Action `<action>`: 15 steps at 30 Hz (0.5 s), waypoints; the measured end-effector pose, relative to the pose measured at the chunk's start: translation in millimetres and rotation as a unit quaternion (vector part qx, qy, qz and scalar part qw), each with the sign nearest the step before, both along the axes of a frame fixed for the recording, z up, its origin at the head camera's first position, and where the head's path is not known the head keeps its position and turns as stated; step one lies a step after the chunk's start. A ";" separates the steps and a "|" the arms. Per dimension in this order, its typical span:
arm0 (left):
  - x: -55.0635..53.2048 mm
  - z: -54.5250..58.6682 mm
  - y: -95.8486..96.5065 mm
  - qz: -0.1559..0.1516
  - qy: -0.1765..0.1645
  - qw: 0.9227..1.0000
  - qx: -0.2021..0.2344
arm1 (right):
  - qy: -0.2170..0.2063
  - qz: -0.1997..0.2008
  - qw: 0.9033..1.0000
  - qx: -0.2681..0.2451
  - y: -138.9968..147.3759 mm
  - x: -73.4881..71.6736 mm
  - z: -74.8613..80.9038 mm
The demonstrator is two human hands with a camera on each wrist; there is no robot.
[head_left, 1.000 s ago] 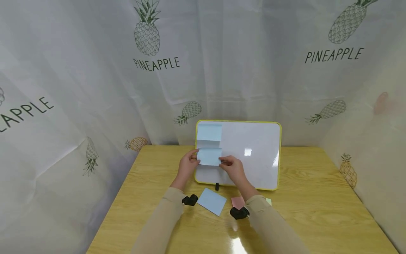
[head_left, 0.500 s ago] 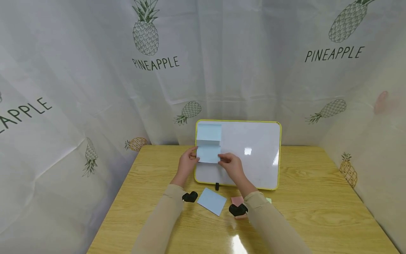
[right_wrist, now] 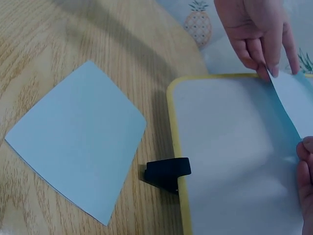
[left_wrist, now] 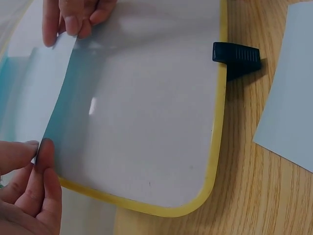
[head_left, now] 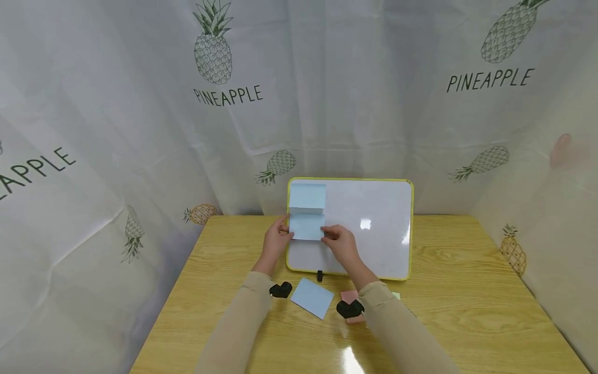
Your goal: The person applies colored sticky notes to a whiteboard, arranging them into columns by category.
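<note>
A light blue sticky note (head_left: 306, 227) lies against the left side of a yellow-framed whiteboard (head_left: 366, 249). My left hand (head_left: 276, 241) pinches its lower left corner between thumb and fingers, while my right hand (head_left: 342, 245) pinches the right edge near the bottom. Directly above is another light blue sticky note (head_left: 307, 196) on the board. In the left wrist view the lower edge of the held note (left_wrist: 54, 83) stands away from the board and casts a bluish shade. Seen from the right wrist, both hands hold this note (right_wrist: 292, 98) at its two ends.
A blue sticky note pad (head_left: 312, 298) lies on the wooden table (head_left: 467, 301) before the board. Pink paper (head_left: 348, 296) and a bit of green paper (head_left: 396, 295) show near the right forearm. A black foot (head_left: 320, 276) props the board's lower edge. Behind hangs a pineapple-print curtain (head_left: 350, 104).
Both hands have raised the held note slightly, so its top now sits closer to the upper note. Over the last half second the hands have hardly moved.
</note>
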State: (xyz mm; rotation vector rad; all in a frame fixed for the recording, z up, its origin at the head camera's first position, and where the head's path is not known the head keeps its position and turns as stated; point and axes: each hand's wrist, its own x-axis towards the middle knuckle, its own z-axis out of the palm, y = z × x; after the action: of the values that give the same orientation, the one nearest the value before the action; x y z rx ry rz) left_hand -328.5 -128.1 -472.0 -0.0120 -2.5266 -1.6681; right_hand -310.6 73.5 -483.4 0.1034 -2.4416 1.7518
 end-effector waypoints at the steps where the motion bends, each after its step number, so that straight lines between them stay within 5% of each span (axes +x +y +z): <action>1: -0.2 -0.1 0.3 0.001 0.001 1.000 0.000 | 0.001 -0.001 1.000 0.003 0.0 0.0 0.3; 15: -3.0 -2.9 2.4 0.010 -0.003 1.000 -0.001 | -0.009 -0.011 1.000 0.019 -2.3 -1.4 3.4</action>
State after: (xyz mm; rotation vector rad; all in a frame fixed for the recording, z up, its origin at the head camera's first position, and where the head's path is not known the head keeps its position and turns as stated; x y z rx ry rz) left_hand -331.5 -125.7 -474.9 0.0178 -2.5236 -1.6608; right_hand -312.0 71.2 -480.0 0.0657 -2.4805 1.7044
